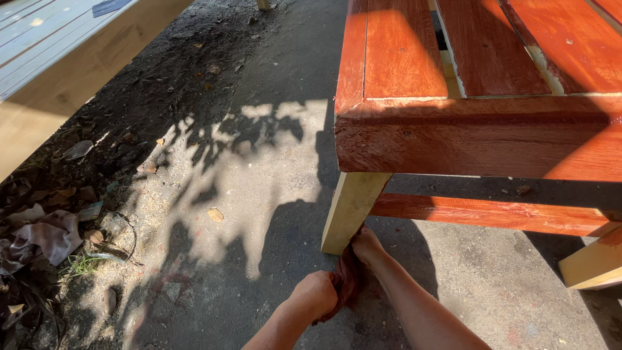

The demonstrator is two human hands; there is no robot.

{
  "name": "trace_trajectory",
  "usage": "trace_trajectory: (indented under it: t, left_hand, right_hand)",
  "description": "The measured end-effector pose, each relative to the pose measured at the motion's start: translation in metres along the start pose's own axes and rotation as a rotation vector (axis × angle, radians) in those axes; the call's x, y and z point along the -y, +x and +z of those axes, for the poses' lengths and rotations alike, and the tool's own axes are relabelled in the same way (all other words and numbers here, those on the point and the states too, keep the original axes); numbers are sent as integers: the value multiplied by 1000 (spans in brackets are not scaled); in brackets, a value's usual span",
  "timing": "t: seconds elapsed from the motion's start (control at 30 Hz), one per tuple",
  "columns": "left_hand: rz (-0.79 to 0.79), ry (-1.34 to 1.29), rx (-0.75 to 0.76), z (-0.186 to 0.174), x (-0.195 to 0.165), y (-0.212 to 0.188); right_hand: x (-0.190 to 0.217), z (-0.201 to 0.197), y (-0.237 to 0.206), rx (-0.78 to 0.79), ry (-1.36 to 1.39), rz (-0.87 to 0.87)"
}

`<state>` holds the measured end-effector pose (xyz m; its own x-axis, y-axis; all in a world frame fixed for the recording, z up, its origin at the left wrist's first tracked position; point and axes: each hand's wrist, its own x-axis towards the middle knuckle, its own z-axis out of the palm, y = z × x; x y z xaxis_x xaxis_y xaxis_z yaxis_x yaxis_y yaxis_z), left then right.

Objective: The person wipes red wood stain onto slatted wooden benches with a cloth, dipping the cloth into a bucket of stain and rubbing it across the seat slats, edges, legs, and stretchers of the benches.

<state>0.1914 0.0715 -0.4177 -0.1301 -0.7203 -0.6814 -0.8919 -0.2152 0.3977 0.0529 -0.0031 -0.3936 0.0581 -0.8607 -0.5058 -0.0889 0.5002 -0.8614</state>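
A dark red rag (pixel 346 275) hangs between both of my hands, low above the concrete ground. My left hand (pixel 315 293) is fisted around its lower end. My right hand (pixel 367 244) grips its upper end right at the foot of a pale unpainted wooden leg (pixel 353 207). That leg belongs to a red-stained wooden table (pixel 466 136) with a slatted top and a red lower rail (pixel 492 214).
A second pale leg (pixel 596 262) shows at the right edge. Another wooden structure with pale boards (pixel 58 58) stands at the upper left. Dry leaves, litter and a crumpled cloth (pixel 45 236) lie along the dirt strip on the left. Leaf shadows fall across the concrete.
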Motion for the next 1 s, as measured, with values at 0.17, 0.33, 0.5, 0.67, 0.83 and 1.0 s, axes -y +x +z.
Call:
trace_trajectory:
  t: [0.17, 0.33, 0.5, 0.67, 0.83, 1.0]
  left_hand:
    - [-50, 20, 78, -2, -6, 11]
    - [6, -10, 21, -3, -18, 7]
    - [10, -126, -25, -12, -16, -9]
    - [173, 16, -17, -47, -22, -25]
    - [250, -55, 87, -80, -46, -52]
    - [300, -204, 81, -102, -79, -92]
  right_hand:
    - [-3, -6, 8, 94, -213, 87]
    - [5, -10, -9, 130, -42, 146]
    - [17, -9, -41, -19, 346, 240]
    - [46, -26, -50, 108, 458, 53]
    - [85, -65, -67, 178, 468, -67]
    - [125, -105, -98, 157, 450, -352]
